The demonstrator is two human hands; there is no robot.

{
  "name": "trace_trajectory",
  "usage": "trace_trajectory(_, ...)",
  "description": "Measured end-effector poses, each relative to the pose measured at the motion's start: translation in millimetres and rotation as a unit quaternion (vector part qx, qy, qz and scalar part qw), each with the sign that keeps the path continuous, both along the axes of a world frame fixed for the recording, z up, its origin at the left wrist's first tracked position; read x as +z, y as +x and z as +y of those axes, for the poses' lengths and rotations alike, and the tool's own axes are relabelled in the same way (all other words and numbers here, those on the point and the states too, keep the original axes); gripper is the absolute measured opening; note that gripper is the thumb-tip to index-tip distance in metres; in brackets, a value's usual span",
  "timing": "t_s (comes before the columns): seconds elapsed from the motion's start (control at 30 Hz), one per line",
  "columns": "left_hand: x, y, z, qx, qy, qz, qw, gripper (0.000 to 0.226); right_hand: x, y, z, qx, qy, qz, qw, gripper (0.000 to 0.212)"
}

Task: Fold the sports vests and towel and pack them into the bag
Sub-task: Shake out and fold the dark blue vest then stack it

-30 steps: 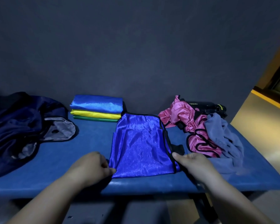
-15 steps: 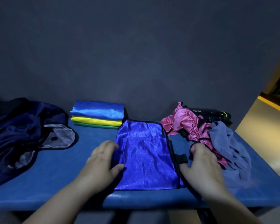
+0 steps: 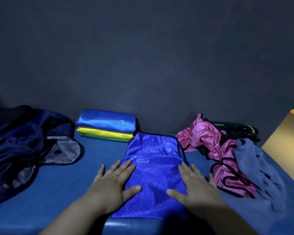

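Blue vest (image 3: pixel 153 168) flat between hands; left hand (image 3: pixel 112 182), right hand (image 3: pixel 195 185); fingers straight, pressing edges

Item: black bottle (image 3: pixel 231 127), lying on its side at the far right of the tabletop (image 3: pixel 95 155), behind the crumpled pink vest (image 3: pixel 204 138). Marking 1: one word in pale capital letters along the barrel, near its left end. It stands upside down from this view and appears to read "FUXING", though the letters are small and soft, so the reading is not certain. Marking 2: a short run of yellow-green letters at the bottle's right end, printed on the black surface, slanted and blurred, too small to make out. Both markings run lengthwise along the bottle.
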State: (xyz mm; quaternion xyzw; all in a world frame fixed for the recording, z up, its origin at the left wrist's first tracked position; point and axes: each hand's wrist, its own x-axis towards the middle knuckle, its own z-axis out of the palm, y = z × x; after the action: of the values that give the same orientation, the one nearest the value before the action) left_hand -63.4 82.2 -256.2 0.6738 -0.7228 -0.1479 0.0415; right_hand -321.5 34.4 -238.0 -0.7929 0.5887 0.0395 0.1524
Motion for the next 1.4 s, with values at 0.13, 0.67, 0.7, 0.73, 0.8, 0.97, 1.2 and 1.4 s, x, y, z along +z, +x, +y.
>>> trace_trajectory(0.13, 11, 10, -15, 0.07, -0.11, 0.107, 0.986, 0.088, -1, -4, -14, -0.038, -0.111, -0.085, 0.989, 0.083)
trace_trajectory(0.67, 11, 21, -56, 0.163, -0.025, 0.229, 0.959, 0.014, -11, -3, -44, -0.143, -0.096, -0.218, 0.961, 0.022)
trace_trajectory(0.7, 13, 19, -57, 0.161, -0.033, 0.23, 0.959, 0.011, -10, -3, -45, -0.138, -0.099, -0.231, 0.958, 0.018)
trace_trajectory(0.73, 14, 18, -57, 0.163, -0.044, 0.231, 0.958, 0.009, -9, -3, -45, -0.132, -0.102, -0.245, 0.955, 0.019)
trace_trajectory(0.8, 14, 16, -58, 0.169, -0.07, 0.25, 0.951, 0.012, -7, -4, -47, -0.128, -0.106, -0.29, 0.943, 0.025)
trace_trajectory(0.97, 17, 8, -60, 0.195, -0.046, 0.391, 0.899, 0.017, -7, -6, -50, -0.127, -0.06, -0.379, 0.915, 0.025)
trace_trajectory(1.2, 14, 10, -69, 0.216, -0.043, 0.324, 0.92, 0.013, -6, -1, -51, -0.133, -0.042, -0.392, 0.909, 0.018)
trace_trajectory(1.4, 13, 6, -66, 0.182, -0.07, 0.036, 0.98, 0.021, -7, 3, -52, -0.135, -0.079, -0.299, 0.941, 0.036)
